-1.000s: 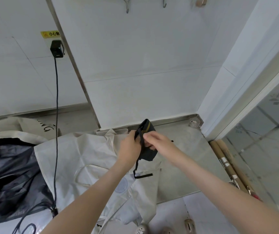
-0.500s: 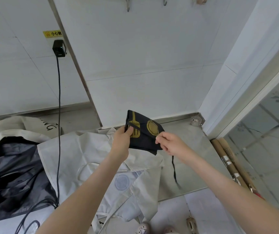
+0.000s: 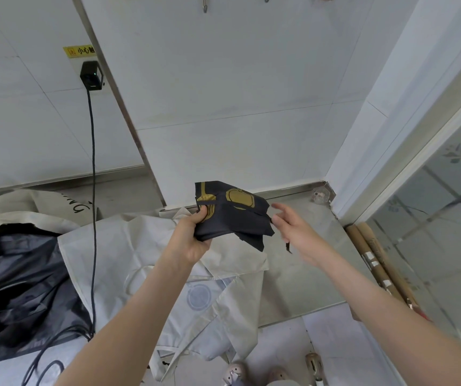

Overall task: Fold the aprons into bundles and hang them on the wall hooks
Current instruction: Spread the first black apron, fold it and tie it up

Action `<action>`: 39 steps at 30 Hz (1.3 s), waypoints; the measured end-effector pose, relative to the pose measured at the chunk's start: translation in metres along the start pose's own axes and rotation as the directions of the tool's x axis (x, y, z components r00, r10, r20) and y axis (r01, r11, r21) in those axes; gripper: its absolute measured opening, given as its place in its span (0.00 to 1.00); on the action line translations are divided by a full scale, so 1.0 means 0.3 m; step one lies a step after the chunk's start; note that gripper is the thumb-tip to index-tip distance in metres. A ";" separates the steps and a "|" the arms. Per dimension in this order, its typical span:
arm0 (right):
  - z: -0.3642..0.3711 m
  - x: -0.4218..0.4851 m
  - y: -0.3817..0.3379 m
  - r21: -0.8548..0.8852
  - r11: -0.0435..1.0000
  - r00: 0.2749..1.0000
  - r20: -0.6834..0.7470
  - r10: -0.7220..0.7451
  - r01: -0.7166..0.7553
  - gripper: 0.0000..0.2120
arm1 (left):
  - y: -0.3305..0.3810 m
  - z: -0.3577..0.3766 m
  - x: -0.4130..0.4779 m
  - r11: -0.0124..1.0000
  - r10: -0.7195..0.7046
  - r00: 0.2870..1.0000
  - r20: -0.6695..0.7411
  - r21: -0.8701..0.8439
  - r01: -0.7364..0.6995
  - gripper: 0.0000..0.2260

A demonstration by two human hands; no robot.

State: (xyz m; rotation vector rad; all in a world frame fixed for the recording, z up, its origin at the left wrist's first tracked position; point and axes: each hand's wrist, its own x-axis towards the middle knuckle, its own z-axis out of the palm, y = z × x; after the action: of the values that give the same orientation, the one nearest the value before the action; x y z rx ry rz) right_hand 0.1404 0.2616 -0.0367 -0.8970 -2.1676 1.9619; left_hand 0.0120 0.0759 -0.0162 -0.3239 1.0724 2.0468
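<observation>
Far left: heap of black fabric (image 3: 20,280) on the counter, with cream cloth (image 3: 6,210) bearing black lettering folded round its upper edge. Cannot tell whether that cloth is a bag holding the heap.

Black cable (image 3: 93,190) drops from a wall plug (image 3: 91,76) under a yellow sticker (image 3: 80,50) and runs down over the heap's right edge.

Centre: cream apron (image 3: 140,260) spread flat, its lower corner hanging past the counter's front edge.

Left hand (image 3: 189,240) is raised above the cream apron. Thumb on top and fingers curled beneath clamp the left end of the dark apron bundle (image 3: 232,213). The bundle is folded, gold print facing up, held in the air clear of the counter and well below the wall hooks (image 3: 204,5).

Right hand (image 3: 293,229) is just beside the bundle's right end. Thumb and forefinger are apart and the other fingers are hidden. A black strap end (image 3: 288,246) hangs under the palm; cannot tell whether it is held.

Right: bare steel counter (image 3: 307,268) reaches to the wall corner. Cardboard tubes (image 3: 374,260) lie along its right edge beside the glass panel (image 3: 446,218). The wall between the bundle and the hooks is plain tile.
</observation>
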 end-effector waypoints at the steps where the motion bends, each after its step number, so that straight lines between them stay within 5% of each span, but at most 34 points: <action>1: 0.010 0.001 0.008 0.073 0.997 0.999 0.028 0.027 -0.029 0.15 | -0.003 -0.001 -0.001 1.000 0.006 1.000 0.014 -0.018 -0.005 0.07; 4: 0.054 0.004 0.012 0.409 0.899 0.983 0.153 0.103 -0.158 0.20 | -0.018 0.007 -0.009 0.998 0.017 0.997 0.077 -0.066 -0.012 0.17; 7: 0.091 -0.015 -0.018 0.671 0.675 0.950 0.259 0.172 -0.305 0.18 | -0.033 0.022 -0.027 0.997 0.010 0.994 0.112 -0.082 -0.001 0.20; 9: 0.108 -0.024 -0.030 0.739 0.581 0.938 0.305 0.161 -0.340 0.25 | -0.037 0.021 -0.028 0.995 -0.014 0.994 0.108 -0.097 0.024 0.17; 12: 0.112 -0.025 -0.027 0.758 0.571 0.948 0.274 0.161 -0.316 0.23 | -0.031 0.001 -0.022 0.996 -0.037 0.996 0.083 -0.079 0.043 0.09; 17: 0.065 -0.031 -0.020 0.707 0.625 0.927 0.366 0.078 -0.332 0.24 | -0.023 -0.043 -0.022 0.991 -0.111 0.993 0.024 0.080 0.109 0.07; 20: 0.053 -0.044 -0.018 0.678 0.622 0.861 0.508 -0.013 -0.391 0.32 | -0.018 -0.055 -0.025 0.969 -0.177 0.984 -0.028 0.172 0.179 0.09; 23: 0.065 -0.070 -0.031 0.615 0.673 0.791 0.607 -0.072 -0.411 0.31 | -0.012 -0.070 -0.023 0.954 -0.217 0.976 -0.011 0.211 0.215 0.10; 27: 0.071 -0.087 -0.040 0.537 0.714 0.764 0.645 -0.003 -0.450 0.30 | -0.008 -0.076 -0.030 0.933 -0.242 0.967 0.075 0.290 0.211 0.17; 31: 0.066 -0.081 -0.046 0.437 0.763 0.727 0.684 0.063 -0.477 0.28 | -0.001 -0.079 -0.022 0.914 -0.205 0.971 0.121 0.378 0.146 0.13; 36: 0.032 -0.033 -0.002 0.024 0.942 0.807 0.523 0.273 -0.334 0.24 | 0.039 -0.103 0.006 0.899 -0.107 0.991 0.079 0.433 0.062 0.14; 39: -0.002 -0.016 0.016 -0.021 0.955 0.865 0.419 0.276 -0.295 0.17 | 0.051 -0.121 0.014 0.904 -0.082 0.996 0.040 0.424 0.058 0.12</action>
State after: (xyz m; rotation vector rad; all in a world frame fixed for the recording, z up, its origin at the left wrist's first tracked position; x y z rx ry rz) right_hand 0.1462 0.2598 -0.0396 -0.9033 -2.2964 2.5431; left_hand -0.0067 0.0447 -0.0316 -0.0784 1.4099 1.6917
